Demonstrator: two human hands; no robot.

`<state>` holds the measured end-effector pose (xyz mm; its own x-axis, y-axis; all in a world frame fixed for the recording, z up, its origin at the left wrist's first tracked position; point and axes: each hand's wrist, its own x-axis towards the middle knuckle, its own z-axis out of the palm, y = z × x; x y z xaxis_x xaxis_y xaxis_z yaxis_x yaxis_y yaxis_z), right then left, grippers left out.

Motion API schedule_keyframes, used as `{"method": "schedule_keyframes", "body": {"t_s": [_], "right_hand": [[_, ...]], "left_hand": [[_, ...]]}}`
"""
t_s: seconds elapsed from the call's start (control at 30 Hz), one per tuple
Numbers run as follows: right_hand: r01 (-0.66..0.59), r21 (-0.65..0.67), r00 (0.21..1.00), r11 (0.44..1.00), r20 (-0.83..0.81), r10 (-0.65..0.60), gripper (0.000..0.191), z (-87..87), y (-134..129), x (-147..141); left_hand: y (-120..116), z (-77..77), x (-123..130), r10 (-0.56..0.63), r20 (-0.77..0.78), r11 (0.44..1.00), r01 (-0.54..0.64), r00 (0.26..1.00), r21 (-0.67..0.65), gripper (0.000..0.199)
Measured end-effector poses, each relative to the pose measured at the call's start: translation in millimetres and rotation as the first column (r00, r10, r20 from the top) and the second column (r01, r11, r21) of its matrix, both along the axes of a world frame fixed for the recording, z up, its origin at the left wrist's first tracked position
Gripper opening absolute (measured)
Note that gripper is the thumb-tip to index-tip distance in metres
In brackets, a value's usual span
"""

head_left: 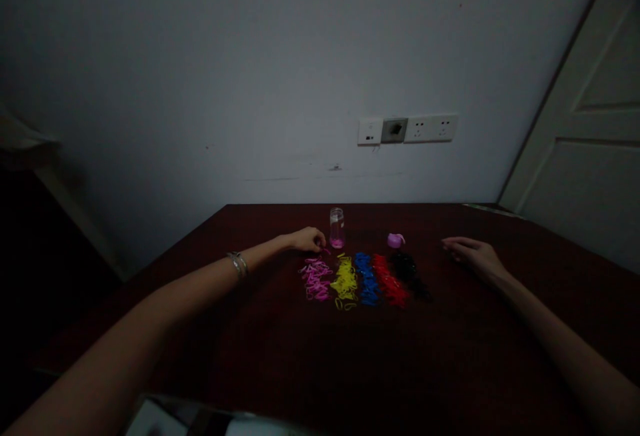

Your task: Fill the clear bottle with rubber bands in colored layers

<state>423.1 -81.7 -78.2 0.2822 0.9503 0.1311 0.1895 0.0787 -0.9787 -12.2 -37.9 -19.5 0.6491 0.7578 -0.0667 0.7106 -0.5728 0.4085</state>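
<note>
My left hand [309,239] is closed in a pinch, with a pink rubber band [327,251] at its fingertips. Just right of it stands a clear bottle [337,228], upright and uncapped, with some pink at its bottom. Below that hand lies a pile of pink rubber bands [317,279]. Rows of yellow bands [345,281], blue bands [368,280], red bands [390,281] and black bands [410,273] run to its right. My right hand [473,254] rests on the table beyond the black row, fingers stretched out and apparently holding nothing. A purple cap [395,241] sits between the bottle and that hand.
The dark reddish table [320,356] meets a pale wall [280,89] at the back. Wall sockets [407,130] are set above it. A white door [595,129] stands at the right. Pale objects lie along the bottom edge, too dim to name.
</note>
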Motion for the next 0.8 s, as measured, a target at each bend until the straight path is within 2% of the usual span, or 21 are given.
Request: {"method": "schedule_keyframes", "body": {"t_s": [0.1, 0.13, 0.2, 0.3, 0.37, 0.43, 0.47, 0.57, 0.6, 0.7, 0.8], "right_hand": [[-0.029, 0.007, 0.986, 1.0, 0.167, 0.028, 0.021, 9.8, -3, -18], [-0.072, 0.024, 0.969, 0.997, 0.237, 0.064, 0.02, 15.5, -5, -29], [-0.24, 0.064, 0.912, 0.969, 0.358, 0.202, 0.02, 29.7, -11, -59], [-0.492, 0.081, 0.763, 0.867, 0.519, 0.385, 0.022, 52.1, -25, -115], [-0.637, 0.041, 0.6, 0.77, 0.653, 0.462, 0.023, 64.0, -37, -150], [-0.721, 0.002, 0.442, 0.693, 0.771, 0.458, 0.024, 72.0, -51, -181], [-0.74, -0.021, 0.374, 0.672, 0.818, 0.437, 0.025, 74.7, -58, -195], [-0.772, -0.109, 0.175, 0.627, 0.911, 0.374, 0.025, 78.0, -76, -228], [-0.765, -0.138, 0.123, 0.628, 0.927, 0.354, 0.025, 77.8, -80, -237], [-0.759, -0.173, 0.023, 0.628, 0.956, 0.292, 0.022, 74.1, -82, -257], [-0.773, -0.173, -0.013, 0.61, 0.966, 0.257, 0.02, 67.7, -77, -268]], "left_hand": [[2, -1.8, 1, 0.018, -0.015, 1.0, -0.018, 1.0, 0.001, 0.017], [1, -2.1, 2, 0.027, -0.013, 1.0, -0.027, 1.0, 0.002, 0.016], [0, -2.3, 2, 0.047, -0.002, 0.999, -0.047, 0.999, -0.002, 0.015], [-2, -3.2, 2, 0.085, 0.022, 0.996, -0.085, 0.996, -0.006, 0.014], [-2, -3.8, 1, 0.121, 0.04, 0.993, -0.121, 0.992, -0.011, 0.014], [-1, -3.1, 0, 0.166, 0.065, 0.986, -0.164, 0.984, -0.028, 0.015], [0, -1.9, -1, 0.19, 0.082, 0.982, -0.187, 0.978, -0.041, 0.015], [6, 7.2, -6, 0.258, 0.162, 0.966, -0.248, 0.952, -0.076, 0.015], [9, 12.2, -7, 0.28, 0.2, 0.96, -0.268, 0.939, -0.085, 0.014], [18, 33.0, -11, 0.332, 0.34, 0.943, -0.314, 0.88, -0.108, 0.011], [24, 59.4, -11, 0.352, 0.478, 0.932, -0.35, 0.805, -0.097, 0.012]]}}
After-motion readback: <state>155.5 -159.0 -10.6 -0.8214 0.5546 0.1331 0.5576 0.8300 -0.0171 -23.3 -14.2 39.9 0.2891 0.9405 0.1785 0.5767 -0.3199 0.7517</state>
